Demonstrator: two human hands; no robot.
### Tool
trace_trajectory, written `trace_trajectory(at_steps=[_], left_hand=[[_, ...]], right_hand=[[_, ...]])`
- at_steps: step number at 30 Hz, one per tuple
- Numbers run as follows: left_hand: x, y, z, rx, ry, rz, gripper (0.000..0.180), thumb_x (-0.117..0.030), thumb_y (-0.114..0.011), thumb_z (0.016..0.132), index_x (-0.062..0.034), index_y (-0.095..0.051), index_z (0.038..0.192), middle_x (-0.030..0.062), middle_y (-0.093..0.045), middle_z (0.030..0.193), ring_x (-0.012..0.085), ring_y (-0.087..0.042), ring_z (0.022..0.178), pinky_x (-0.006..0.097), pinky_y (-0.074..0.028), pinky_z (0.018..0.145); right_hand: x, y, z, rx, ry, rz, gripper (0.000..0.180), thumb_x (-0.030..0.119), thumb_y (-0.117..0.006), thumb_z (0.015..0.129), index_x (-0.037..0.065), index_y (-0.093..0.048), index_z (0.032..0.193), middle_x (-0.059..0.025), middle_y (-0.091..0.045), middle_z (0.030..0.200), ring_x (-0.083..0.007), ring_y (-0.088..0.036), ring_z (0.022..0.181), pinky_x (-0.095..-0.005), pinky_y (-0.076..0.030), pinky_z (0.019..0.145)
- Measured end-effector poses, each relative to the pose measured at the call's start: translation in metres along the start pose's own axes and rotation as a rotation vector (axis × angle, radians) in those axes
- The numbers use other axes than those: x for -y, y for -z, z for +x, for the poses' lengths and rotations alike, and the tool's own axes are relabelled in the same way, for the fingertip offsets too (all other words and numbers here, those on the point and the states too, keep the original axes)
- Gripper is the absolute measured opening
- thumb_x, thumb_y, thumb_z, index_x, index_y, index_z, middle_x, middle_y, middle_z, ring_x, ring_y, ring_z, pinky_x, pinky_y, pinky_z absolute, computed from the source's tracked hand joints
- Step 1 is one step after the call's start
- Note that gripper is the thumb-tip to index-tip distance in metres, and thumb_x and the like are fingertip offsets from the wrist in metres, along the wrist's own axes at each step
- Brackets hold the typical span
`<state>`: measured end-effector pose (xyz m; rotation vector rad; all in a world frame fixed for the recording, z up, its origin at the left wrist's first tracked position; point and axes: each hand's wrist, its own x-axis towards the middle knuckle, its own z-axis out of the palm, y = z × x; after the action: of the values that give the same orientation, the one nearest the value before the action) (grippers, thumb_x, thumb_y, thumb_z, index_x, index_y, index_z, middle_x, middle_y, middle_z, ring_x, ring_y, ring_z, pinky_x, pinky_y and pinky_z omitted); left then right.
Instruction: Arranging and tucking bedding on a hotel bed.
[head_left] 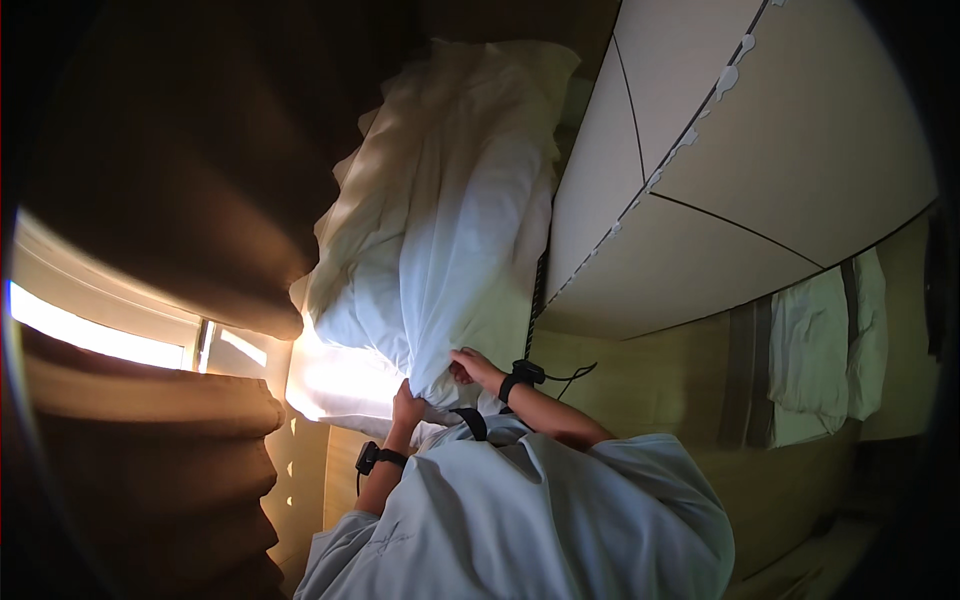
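The white pillow (440,230) stands on end in front of the person, its loose cover creased lengthwise and lit from the window (90,335) on the left. Both hands are at its lower end. The left hand (408,405) is clenched on a bunch of the white fabric at the bottom corner. The right hand (475,368) sits just beside it, slightly higher, with its fingers pinched on the fabric edge. Each wrist carries a black band (368,458), and a thin cable trails from the one on the right wrist.

Judging by the grips, the work in hand is handling the pillow's cover at its open or lower end, with the pillow's bulk hanging away from the hands. I cannot tell whether the cover is being drawn on or off. Either way, a further move calls for both hands to keep hold of the same hem. The pull should run along the pillow's length, so that the slack fabric does not bunch at the corner.

Around this, a brown curtain (180,200) fills the left side. Pale panels (760,150) with dark seams lie to the right, and a folded white cloth (825,345) sits well apart at the far right. The person's light blue shirt (530,520) covers the lower middle
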<state>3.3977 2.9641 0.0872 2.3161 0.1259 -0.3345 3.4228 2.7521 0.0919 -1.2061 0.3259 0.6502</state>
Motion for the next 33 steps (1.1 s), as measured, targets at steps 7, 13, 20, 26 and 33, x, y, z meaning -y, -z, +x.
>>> trace_trajectory(at_steps=[7, 13, 20, 26, 33], left_hand=[[-0.048, 0.026, -0.025, 0.181, 0.021, -0.489, 0.047, 0.002, -0.044, 0.061, 0.0029, -0.056, 0.107, 0.0149, -0.064, 0.09, 0.0264, -0.061, 0.085, 0.032, -0.046, 0.074], [-0.109, 0.096, -0.087, 0.199, 0.128, -0.766, 0.063, 0.003, -0.045, 0.05, 0.0043, -0.055, 0.113, 0.0043, -0.061, 0.097, 0.0126, -0.055, 0.091, 0.02, -0.04, 0.082], [-0.106, 0.148, -0.169, -0.201, 0.036, -1.068, 0.05, -0.004, -0.051, 0.066, 0.0071, -0.053, 0.115, 0.0124, -0.062, 0.102, 0.0182, -0.06, 0.092, 0.029, -0.045, 0.084], [-0.058, 0.185, -0.215, -0.747, -0.038, -0.893, 0.028, -0.01, -0.052, 0.08, 0.0041, -0.058, 0.103, 0.01, -0.063, 0.094, 0.014, -0.059, 0.082, 0.027, -0.047, 0.075], [0.034, 0.162, -0.175, -0.786, 0.314, -0.686, 0.012, -0.002, -0.043, 0.084, -0.0009, -0.055, 0.084, 0.0031, -0.057, 0.078, 0.0114, -0.052, 0.073, 0.026, -0.044, 0.066]], right_hand=[[-0.055, 0.049, 0.026, -0.279, -0.27, 0.279, 0.064, 0.058, -0.029, 0.093, 0.009, -0.041, 0.132, -0.0139, -0.052, 0.122, -0.0265, -0.054, 0.104, -0.0438, -0.041, 0.092], [0.009, 0.043, 0.066, -0.069, 0.126, 0.936, 0.07, 0.062, -0.023, 0.092, 0.01, -0.033, 0.139, -0.0114, -0.043, 0.136, -0.0317, -0.043, 0.122, -0.0427, -0.035, 0.104], [0.043, 0.089, 0.141, -0.222, 0.632, 1.073, 0.066, 0.058, -0.03, 0.092, 0.01, -0.038, 0.135, -0.0099, -0.047, 0.131, -0.0304, -0.045, 0.116, -0.0422, -0.037, 0.101], [0.088, 0.125, 0.122, -0.215, 0.459, 1.059, 0.049, 0.04, -0.041, 0.089, 0.004, -0.051, 0.12, -0.0117, -0.056, 0.118, -0.0297, -0.053, 0.106, -0.0418, -0.04, 0.096], [0.128, 0.109, 0.069, -0.253, 0.437, 0.813, 0.034, 0.023, -0.046, 0.086, -0.001, -0.057, 0.109, -0.0115, -0.061, 0.106, -0.0259, -0.058, 0.099, -0.0366, -0.046, 0.088]])
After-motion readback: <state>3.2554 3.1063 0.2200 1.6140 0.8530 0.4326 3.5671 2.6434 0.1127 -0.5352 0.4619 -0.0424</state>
